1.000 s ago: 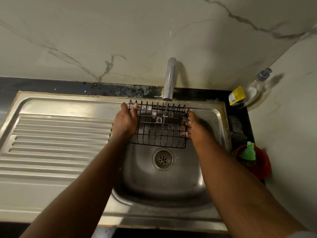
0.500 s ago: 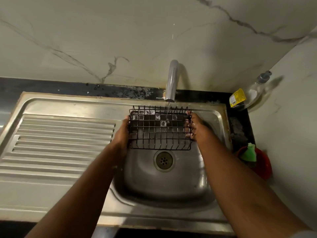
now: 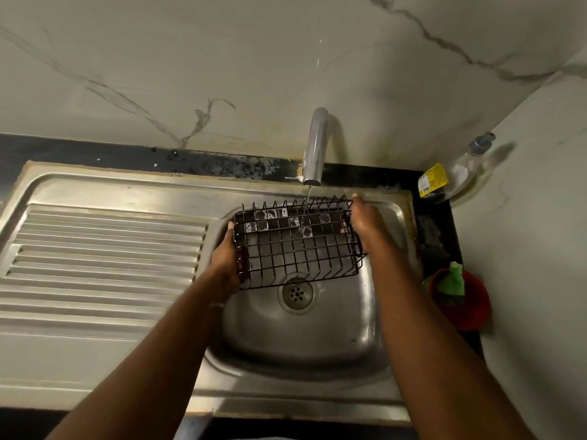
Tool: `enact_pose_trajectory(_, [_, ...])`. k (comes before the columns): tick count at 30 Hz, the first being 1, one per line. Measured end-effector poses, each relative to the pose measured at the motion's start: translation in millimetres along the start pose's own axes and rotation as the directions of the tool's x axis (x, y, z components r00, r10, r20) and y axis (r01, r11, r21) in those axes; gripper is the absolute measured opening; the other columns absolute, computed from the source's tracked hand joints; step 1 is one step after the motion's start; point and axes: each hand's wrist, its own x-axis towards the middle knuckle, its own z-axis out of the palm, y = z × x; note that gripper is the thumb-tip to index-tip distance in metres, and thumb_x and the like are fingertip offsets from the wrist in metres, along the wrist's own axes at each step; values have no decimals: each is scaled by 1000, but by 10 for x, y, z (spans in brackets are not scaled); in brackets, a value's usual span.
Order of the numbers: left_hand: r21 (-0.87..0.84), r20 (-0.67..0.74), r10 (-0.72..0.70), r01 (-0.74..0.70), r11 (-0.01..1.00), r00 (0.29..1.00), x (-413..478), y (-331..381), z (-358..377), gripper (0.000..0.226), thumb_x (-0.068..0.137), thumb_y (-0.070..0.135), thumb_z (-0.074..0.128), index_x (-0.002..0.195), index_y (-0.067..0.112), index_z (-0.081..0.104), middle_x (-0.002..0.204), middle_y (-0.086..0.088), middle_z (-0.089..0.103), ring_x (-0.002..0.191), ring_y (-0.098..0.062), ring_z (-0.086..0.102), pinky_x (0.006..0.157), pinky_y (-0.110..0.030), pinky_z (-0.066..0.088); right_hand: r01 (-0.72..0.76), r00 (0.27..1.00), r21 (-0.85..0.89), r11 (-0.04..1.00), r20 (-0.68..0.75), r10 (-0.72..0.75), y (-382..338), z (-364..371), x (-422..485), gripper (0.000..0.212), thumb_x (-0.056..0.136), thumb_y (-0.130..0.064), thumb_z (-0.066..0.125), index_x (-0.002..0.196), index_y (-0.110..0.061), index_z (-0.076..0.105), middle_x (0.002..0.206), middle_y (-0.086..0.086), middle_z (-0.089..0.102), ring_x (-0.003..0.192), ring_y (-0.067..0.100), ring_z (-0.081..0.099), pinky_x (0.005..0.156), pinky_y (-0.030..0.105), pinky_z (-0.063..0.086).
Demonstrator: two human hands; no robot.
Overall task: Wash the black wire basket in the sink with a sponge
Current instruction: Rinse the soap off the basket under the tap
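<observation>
Two bare forearms reach in from the near edge over the steel sink (image 3: pixel 301 344), whose drain (image 3: pixel 297 294) shows just below the load. The left hand (image 3: pixel 226 262) grips the left end of the black wire basket (image 3: pixel 298 249), thumb against the upper rim and the other fingers curled behind the wires, mostly hidden. The right hand (image 3: pixel 370 231) clamps the right end, fingers together and wrapped over the rim, tips showing through the mesh. The basket is held above the basin, tilted, with soap film in several cells. A thin stream from the tap (image 3: pixel 315 144) falls onto its far side. To the left lies the ribbed drainboard (image 3: pixel 104 249); to the right a green sponge (image 3: pixel 452 281) sits in a red bowl (image 3: pixel 470 312), and a bottle (image 3: pixel 457 176) leans in the far corner
</observation>
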Motion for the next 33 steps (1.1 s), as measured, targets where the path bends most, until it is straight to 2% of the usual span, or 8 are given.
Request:
enact_pose_trajectory(3, [14, 25, -30, 30, 999, 999, 0, 19, -24, 65, 92, 81, 51, 84, 19, 69, 66, 2, 61, 49, -12, 53, 50, -25, 42, 218, 918, -391, 894, -228, -324, -65, 221, -288, 70, 106, -63, 27, 134, -5, 54, 107, 15, 66, 100, 30, 68, 73, 33, 50])
enact_pose_trajectory(5, [27, 35, -15, 14, 1000, 999, 4, 72, 23, 67, 92, 83, 48, 85, 20, 69, 72, 1, 59, 55, -13, 52, 54, -28, 40, 251, 862, -574, 780, -234, -450, -56, 466, -437, 84, 100, -71, 27, 157, -10, 29, 147, 27, 46, 134, 40, 49, 105, 49, 45])
enact_pose_trajectory(13, [110, 255, 160, -193, 975, 954, -208, -1, 132, 53, 116, 42, 24, 160, 18, 40, 156, 1, 53, 93, 8, 62, 77, -16, 55, 633, 674, -663, 401, 217, -706, -217, 1283, -1201, 75, 105, -57, 20, 165, -15, 2, 173, 12, -2, 159, 30, -9, 128, 53, 1])
enact_pose_trajectory(16, [57, 252, 143, -162, 985, 957, -204, 163, 164, 59, 106, 66, 39, 140, 26, 65, 129, -4, 73, 103, -12, 73, 93, -32, 58, 661, 662, -628, 412, 230, -713, -265, 1075, -989, 67, 107, -59, 16, 165, -31, 2, 173, -2, -1, 159, 19, -6, 126, 56, -7])
enact_pose_trajectory(19, [105, 104, 57, -68, 992, 993, -68, 272, 21, 65, 97, 77, 47, 114, 20, 73, 92, -4, 70, 75, -15, 62, 68, -28, 50, 536, 756, -662, 524, 100, -647, -116, 698, -484, 68, 104, -65, 8, 164, -33, 6, 173, -2, 4, 159, 22, 0, 123, 57, -9])
enact_pose_trajectory(25, [56, 76, 105, -109, 992, 992, -125, 286, -3, 58, 102, 73, 40, 106, 22, 68, 72, 3, 51, 55, -11, 40, 54, -26, 32, 126, 934, -439, 890, -249, -255, 88, 286, 17, 91, 101, -63, 1, 146, 0, 48, 150, 27, 49, 131, 37, 50, 113, 48, 38])
enact_pose_trajectory(29, [73, 121, 153, -163, 984, 981, -268, 216, 297, 53, 108, 64, 34, 105, 22, 67, 84, -4, 64, 66, -15, 59, 60, -28, 47, 354, 839, -526, 773, -187, -511, -97, 826, -737, 84, 103, -65, 15, 163, -7, 6, 171, 20, 1, 157, 40, 0, 127, 56, 5])
enact_pose_trajectory(33, [80, 284, 249, -282, 956, 926, -361, 55, 230, 49, 117, 31, 17, 159, 17, 37, 145, 10, 49, 122, -2, 60, 80, -4, 50, 644, 634, -647, 407, 154, -758, -180, 1277, -1285, 72, 103, -53, 16, 165, -17, 12, 172, 16, -3, 159, 33, -9, 128, 55, 2])
